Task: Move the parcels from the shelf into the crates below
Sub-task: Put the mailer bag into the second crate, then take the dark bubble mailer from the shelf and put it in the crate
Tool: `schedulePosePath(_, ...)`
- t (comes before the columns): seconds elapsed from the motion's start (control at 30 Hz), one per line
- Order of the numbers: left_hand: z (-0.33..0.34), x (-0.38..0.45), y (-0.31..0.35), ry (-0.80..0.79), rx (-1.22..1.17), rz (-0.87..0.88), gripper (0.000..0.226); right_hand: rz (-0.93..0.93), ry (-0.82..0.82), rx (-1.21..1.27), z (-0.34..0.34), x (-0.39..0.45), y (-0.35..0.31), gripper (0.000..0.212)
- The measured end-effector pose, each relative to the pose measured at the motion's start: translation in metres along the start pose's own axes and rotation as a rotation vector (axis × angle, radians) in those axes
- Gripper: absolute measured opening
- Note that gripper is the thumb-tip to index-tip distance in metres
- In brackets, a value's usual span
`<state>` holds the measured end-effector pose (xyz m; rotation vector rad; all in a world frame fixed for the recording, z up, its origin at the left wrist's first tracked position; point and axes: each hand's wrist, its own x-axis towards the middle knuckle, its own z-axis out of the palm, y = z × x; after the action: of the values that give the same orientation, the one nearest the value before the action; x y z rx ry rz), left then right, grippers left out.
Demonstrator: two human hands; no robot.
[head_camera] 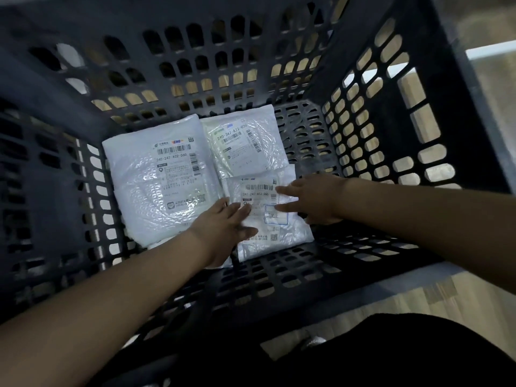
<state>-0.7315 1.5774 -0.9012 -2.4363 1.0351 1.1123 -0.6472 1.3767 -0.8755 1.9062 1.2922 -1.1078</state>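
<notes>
I look down into a dark slotted plastic crate (363, 129). Three white bubble-wrap parcels with shipping labels lie flat on its floor. A large parcel (156, 185) is on the left, a smaller parcel (245, 141) at the back middle, and a third parcel (268, 219) in front of that one. My left hand (223, 230) rests on the near parcel's left edge, thumb across its face. My right hand (310, 199) lies with straight fingers on its right side and label.
The crate's right half floor (315, 152) is bare lattice. Pale wooden flooring (391, 305) shows in front of the crate's near wall (251, 300). My dark clothing (391, 353) fills the bottom right.
</notes>
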Motion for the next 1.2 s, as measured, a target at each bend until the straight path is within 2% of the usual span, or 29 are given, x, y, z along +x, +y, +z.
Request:
schedulePosePath(0.1, -0.02, -0.032, 0.005, -0.049, -0.065, -0.059, 0.067, 0.091, -0.002, 0.121, -0.016, -0.016, -0.013, 0.068)
schedulePosePath(0.23, -0.063, -0.112, 0.002, -0.108, -0.133, -0.176, 0.065, 0.243, 0.045, 0.544, -0.051, -0.069, -0.033, 0.06)
schedulePosePath(0.37, -0.124, -0.209, -0.004, -0.173, -0.163, -0.296, 0.063, 0.259, 0.079, 0.635, -0.108, -0.155, -0.053, 0.059)
schedulePosePath(0.53, -0.22, -0.338, -0.015, -0.033, -0.306, -0.48, 0.052, 0.27, 0.108, 0.72, -0.198, -0.28, -0.064, 0.057)
schedulePosePath(0.73, -0.322, -0.469, -0.015, 0.153, -0.555, -0.685, 0.058, 0.304, 0.236, 0.855, -0.308, -0.401, -0.077, 0.056)
schedulePosePath(0.97, -0.364, -0.569, -0.014, 0.328, -0.714, -0.818, 0.06, 0.313, 0.44, 0.813, -0.405, -0.475, -0.09, 0.053)
schedulePosePath(1.2, -0.402, -0.646, -0.07, 0.525, -0.609, -0.94, 0.059, 0.317, 0.684, 0.677, -0.506, -0.514, -0.088, 0.05)
